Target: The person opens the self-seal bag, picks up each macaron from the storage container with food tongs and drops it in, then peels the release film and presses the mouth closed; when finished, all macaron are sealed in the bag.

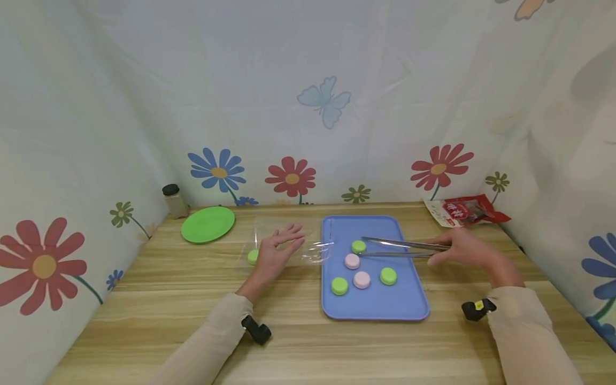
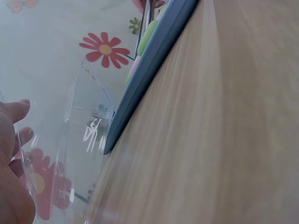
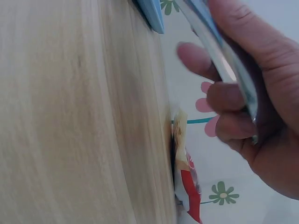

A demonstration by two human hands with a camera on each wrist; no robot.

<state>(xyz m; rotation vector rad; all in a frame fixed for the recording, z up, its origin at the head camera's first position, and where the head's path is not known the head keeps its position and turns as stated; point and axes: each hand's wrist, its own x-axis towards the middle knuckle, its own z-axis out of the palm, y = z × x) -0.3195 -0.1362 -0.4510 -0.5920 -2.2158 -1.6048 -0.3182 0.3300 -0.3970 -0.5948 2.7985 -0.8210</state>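
Observation:
My right hand (image 1: 464, 248) grips metal tongs (image 1: 404, 254) by their closed end; the right wrist view shows fingers curled round them. Over the blue tray (image 1: 380, 310), the tong tips lie either side of a green macaron (image 1: 358, 246). A pink macaron (image 1: 352, 261) sits just in front of it. Nearer the front edge are another pink macaron (image 1: 362, 279) and two green ones. My left hand (image 1: 276, 256), fingers extended, lies over a clear plastic bag (image 1: 313, 248), its film close about the fingers (image 2: 23, 135). One green macaron (image 1: 252, 257) shows through the bag's left part.
A bright green plate (image 1: 208, 224) lies at the back left, beside a jar (image 1: 175, 201) with a black lid. At the back right is a red and white food packet (image 1: 466, 210). A flowered curtain (image 1: 255, 107) borders the wooden table (image 1: 308, 347).

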